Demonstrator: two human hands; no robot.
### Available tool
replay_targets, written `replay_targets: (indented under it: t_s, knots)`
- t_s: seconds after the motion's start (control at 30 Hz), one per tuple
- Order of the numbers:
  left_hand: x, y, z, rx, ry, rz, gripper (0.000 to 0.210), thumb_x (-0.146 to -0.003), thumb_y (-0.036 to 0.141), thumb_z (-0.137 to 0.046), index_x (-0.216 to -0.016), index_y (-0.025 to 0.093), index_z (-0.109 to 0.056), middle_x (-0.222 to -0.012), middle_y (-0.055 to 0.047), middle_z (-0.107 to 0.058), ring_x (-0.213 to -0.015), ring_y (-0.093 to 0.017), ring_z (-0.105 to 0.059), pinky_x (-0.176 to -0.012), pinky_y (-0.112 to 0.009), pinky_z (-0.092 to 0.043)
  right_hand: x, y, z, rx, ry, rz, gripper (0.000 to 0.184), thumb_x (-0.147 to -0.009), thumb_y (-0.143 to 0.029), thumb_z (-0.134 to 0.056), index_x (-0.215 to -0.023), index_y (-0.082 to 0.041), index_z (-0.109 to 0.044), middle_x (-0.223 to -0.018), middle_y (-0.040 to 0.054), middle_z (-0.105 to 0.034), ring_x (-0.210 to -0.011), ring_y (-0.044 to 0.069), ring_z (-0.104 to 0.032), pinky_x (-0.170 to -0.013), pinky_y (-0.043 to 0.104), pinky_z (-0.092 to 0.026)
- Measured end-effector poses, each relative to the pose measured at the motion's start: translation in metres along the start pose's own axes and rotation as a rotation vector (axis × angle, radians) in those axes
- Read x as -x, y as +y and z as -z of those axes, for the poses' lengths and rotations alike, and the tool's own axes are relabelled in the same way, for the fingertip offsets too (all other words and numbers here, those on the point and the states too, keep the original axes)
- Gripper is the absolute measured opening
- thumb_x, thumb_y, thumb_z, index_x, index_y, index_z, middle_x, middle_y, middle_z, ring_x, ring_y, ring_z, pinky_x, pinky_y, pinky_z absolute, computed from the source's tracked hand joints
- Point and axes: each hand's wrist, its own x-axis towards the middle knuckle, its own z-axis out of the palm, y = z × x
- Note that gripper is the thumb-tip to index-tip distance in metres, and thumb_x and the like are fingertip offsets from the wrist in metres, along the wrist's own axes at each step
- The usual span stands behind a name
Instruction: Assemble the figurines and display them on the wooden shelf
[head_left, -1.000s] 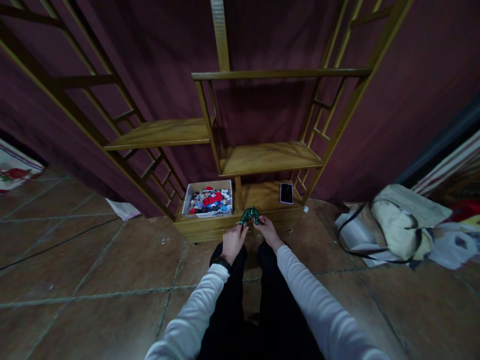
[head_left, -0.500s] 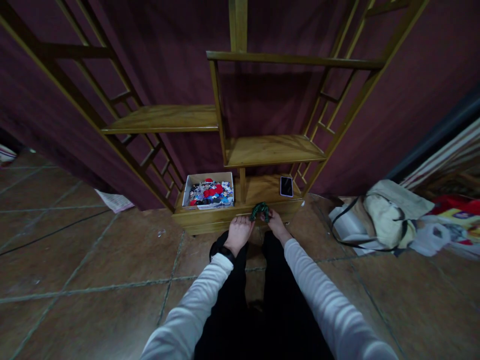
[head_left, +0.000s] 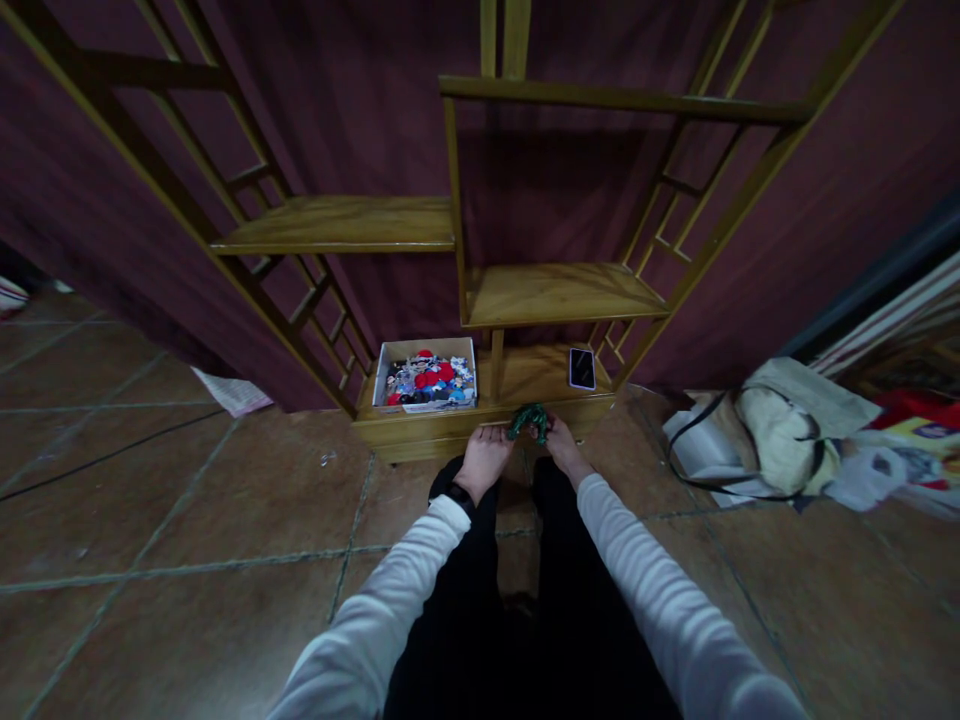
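A dark green toy figure point(head_left: 529, 422), bent in an arch, is held between my two hands in front of the low shelf. My left hand point(head_left: 486, 458) has its fingers closed at the figure's left side. At its right side my right hand point(head_left: 561, 443) pinches it. The figure's exact kind is too small and dark to make out. Just beyond my left hand, a cardboard box point(head_left: 381, 372) full of small colourful figures and pieces rests on the bottom shelf.
A wooden display rack point(head_left: 555, 290) stands against a dark red curtain. A phone point(head_left: 581, 369) lies on its bottom shelf at right. Bags point(head_left: 780, 425) and plastic packages are heaped on the tiled floor to the right. A black cable point(head_left: 112, 450) and a paper sheet point(head_left: 229, 392) lie left.
The whole view has shifted slightly, so the rack and hands appear a little further right. Both hands keep their hold on the green figure, which looks slightly turned.
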Motion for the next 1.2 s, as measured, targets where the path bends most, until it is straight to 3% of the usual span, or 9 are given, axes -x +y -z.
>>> replay_targets:
  t_s: [0.23,0.4,0.63,0.87,1.2]
  knots:
    - [0.0,-0.003,-0.005,0.004,0.031,-0.004,0.034,-0.09,0.026,-0.033,-0.091,0.009,-0.062,-0.086,-0.017,-0.063,-0.089,-0.025,-0.056,-0.079,-0.037,-0.036,-0.003,0.003,-0.003,-0.052,0.021,-0.039,0.029,-0.051,-0.021,-0.062,-0.076,-0.021,-0.048,-0.069,-0.0038,-0.058,-0.065,0.012,-0.052,-0.069,0.027,-0.042]
    - [-0.005,-0.008,-0.006,0.077,-0.001,0.084,0.038,-0.091,0.035,-0.032,-0.091,0.012,-0.062,-0.087,-0.015,-0.064,-0.087,-0.024,-0.06,-0.078,-0.034,-0.039,-0.006,0.005,-0.002,0.004,0.026,-0.014,0.03,-0.05,-0.023,-0.067,-0.075,-0.02,-0.05,-0.078,-0.0011,-0.062,-0.077,0.014,-0.055,-0.076,0.029,-0.042]
    - [-0.011,-0.01,-0.013,0.197,-0.111,0.27,0.04,-0.089,0.046,-0.031,-0.1,0.021,-0.059,-0.086,-0.009,-0.066,-0.08,-0.021,-0.062,-0.068,-0.028,-0.041,-0.006,0.009,0.002,-0.025,0.028,-0.025,0.034,-0.047,-0.028,-0.071,-0.073,-0.018,-0.052,-0.079,-0.0007,-0.06,-0.076,0.015,-0.055,-0.073,0.028,-0.041]
    - [-0.012,-0.011,-0.018,0.213,-0.102,0.363,0.042,-0.089,0.046,-0.029,-0.107,0.021,-0.057,-0.088,-0.01,-0.067,-0.082,-0.021,-0.062,-0.07,-0.029,-0.041,0.0,0.005,0.002,-0.059,0.024,-0.014,0.035,-0.047,-0.025,-0.074,-0.075,-0.019,-0.054,-0.082,-0.0009,-0.061,-0.082,0.015,-0.055,-0.079,0.029,-0.04]
    - [-0.017,-0.017,-0.019,0.307,-0.07,0.392,0.04,-0.089,0.046,-0.032,-0.101,0.019,-0.06,-0.089,-0.011,-0.067,-0.083,-0.021,-0.063,-0.067,-0.027,-0.04,0.003,0.003,0.002,-0.022,0.011,0.0,0.034,-0.048,-0.027,-0.073,-0.077,-0.021,-0.057,-0.078,-0.0023,-0.061,-0.077,0.015,-0.055,-0.08,0.031,-0.04]
